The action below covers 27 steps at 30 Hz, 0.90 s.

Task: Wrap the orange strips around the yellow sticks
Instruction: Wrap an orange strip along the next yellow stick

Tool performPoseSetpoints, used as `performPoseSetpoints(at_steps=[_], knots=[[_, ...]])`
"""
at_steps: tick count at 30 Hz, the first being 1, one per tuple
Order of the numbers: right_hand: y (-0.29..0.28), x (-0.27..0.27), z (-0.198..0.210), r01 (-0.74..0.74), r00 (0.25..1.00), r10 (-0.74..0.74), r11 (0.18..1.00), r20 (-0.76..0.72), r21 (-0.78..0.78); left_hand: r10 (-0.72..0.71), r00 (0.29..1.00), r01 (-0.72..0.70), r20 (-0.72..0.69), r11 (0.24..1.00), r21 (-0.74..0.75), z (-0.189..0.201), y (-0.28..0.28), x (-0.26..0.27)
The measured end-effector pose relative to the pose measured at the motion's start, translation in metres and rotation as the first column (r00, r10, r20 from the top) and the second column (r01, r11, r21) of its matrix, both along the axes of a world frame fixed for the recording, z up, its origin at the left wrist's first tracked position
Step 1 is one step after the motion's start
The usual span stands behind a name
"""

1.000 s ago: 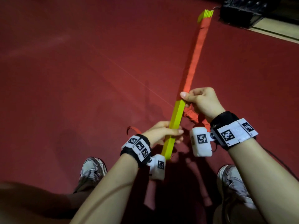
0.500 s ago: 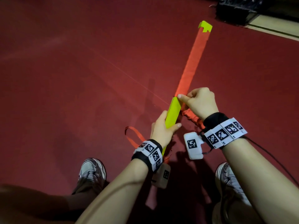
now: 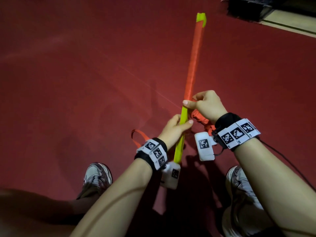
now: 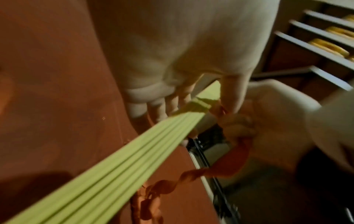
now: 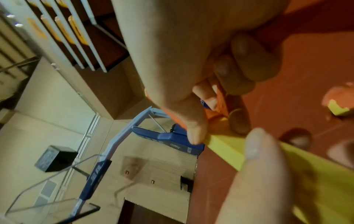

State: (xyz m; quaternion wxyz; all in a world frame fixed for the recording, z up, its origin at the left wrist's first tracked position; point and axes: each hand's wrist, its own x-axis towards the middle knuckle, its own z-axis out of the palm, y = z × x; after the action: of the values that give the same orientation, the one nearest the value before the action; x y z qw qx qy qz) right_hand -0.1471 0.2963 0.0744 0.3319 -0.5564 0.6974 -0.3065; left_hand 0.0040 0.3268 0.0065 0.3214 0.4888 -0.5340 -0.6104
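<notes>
A long bundle of yellow sticks (image 3: 184, 115) points away from me over the red floor. An orange strip (image 3: 194, 65) wraps its far part, leaving the yellow tip bare. My left hand (image 3: 176, 128) grips the bare yellow stretch (image 4: 118, 163) near me. My right hand (image 3: 205, 104) holds the bundle at the edge of the wrapping, thumb pressed on the strip's last turn. The loose strip (image 3: 201, 119) bunches under the right palm and trails (image 4: 220, 168) down. In the right wrist view, curled fingers (image 5: 239, 65) close over the orange strip (image 5: 221, 100).
My two shoes (image 3: 95, 177) (image 3: 239, 183) stand on the red floor (image 3: 68, 82) below the hands. A loop of orange strip (image 3: 138, 137) lies left of the left wrist. A dark box (image 3: 248, 7) sits at the far right by a pale floor edge.
The bundle has swung from leaning right to nearly straight ahead and turned in my hands. The left hand has re-gripped the yellow part. The right hand stays at the wrap's edge.
</notes>
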Motion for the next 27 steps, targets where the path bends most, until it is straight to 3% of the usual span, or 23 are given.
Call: performPoseSetpoints(at_steps=[3,5,8,12,16,18,21,25,27], knots=[[0.004,0.006,-0.006,-0.092,0.983,0.08,0.993,0.167,0.068,0.005,0.965,0.056,-0.261,0.972,0.226,-0.001,-0.001,0.013],[0.01,0.011,-0.003,-0.159,0.949,0.13,0.984,0.287,0.082,-0.034,0.949,0.123,-0.313,0.955,0.27,-0.005,0.0,0.02],[0.015,0.015,-0.001,-0.187,0.901,0.137,0.979,0.411,0.085,-0.039,0.968,0.099,-0.247,0.967,0.234,-0.009,0.005,0.02],[0.011,0.011,-0.007,-0.078,0.913,0.044,0.995,0.405,0.067,0.162,0.973,-0.152,-0.163,0.985,0.076,-0.014,0.005,0.018],[0.008,0.01,-0.008,-0.104,0.978,0.095,0.994,0.186,0.039,0.319,0.948,-0.319,-0.011,0.948,-0.012,-0.014,0.003,0.016],[0.01,0.015,-0.006,-0.124,0.989,0.124,0.992,0.076,0.002,0.359,0.918,-0.339,0.167,0.931,-0.137,-0.012,0.0,0.013],[0.011,0.022,-0.003,-0.11,0.994,0.111,0.993,0.023,-0.043,0.38,0.775,-0.23,0.505,0.914,-0.335,-0.004,-0.004,0.011],[0.01,0.031,-0.015,0.011,1.0,-0.014,0.997,-0.025,-0.081,0.345,0.669,-0.057,0.658,0.907,-0.418,0.006,-0.001,0.012],[0.009,0.03,-0.021,0.077,0.996,-0.081,0.992,-0.038,-0.101,0.308,0.688,0.037,0.657,0.889,-0.456,0.009,0.001,0.012]])
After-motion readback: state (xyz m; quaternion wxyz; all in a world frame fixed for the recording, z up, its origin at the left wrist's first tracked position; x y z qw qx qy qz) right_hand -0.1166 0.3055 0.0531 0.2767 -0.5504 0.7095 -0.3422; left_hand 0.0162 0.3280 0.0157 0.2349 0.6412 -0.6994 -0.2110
